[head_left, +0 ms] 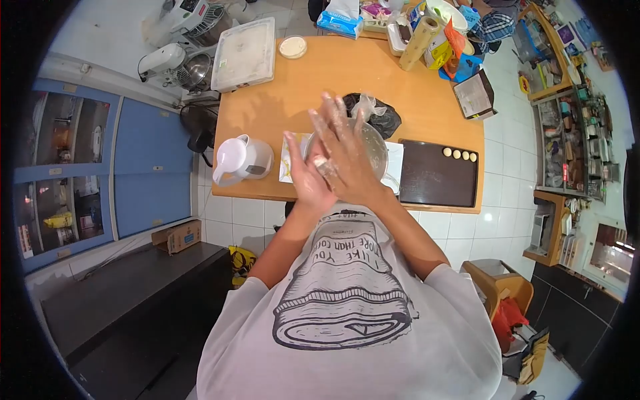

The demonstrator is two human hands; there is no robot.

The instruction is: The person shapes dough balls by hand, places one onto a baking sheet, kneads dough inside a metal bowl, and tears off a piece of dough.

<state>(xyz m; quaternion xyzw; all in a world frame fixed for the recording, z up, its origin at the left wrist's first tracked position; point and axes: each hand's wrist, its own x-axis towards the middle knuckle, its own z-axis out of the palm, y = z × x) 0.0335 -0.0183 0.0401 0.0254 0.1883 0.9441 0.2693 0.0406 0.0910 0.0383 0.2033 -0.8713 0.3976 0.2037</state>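
My left hand [311, 185] is palm up under my right hand [353, 163], over the front of the wooden table. A small pale piece of dough [322, 161] shows between the palms, resting on my left hand. The fingers of my right hand are stretched out, apart and dusted with white. Below the hands stands a metal bowl [377, 155], partly hidden by them. To its right, a dark baking tray [437, 179] bears several small pale dough balls [460, 154] in a row near its back right corner.
A white pitcher [257, 160] stands left of the bowl. Behind the bowl lies a black plastic bag [385, 123]. A large lidded container [245, 55] and a small round tub [293, 47] are at the back left. A plastic wrap roll [420, 43] and packages crowd the back right.
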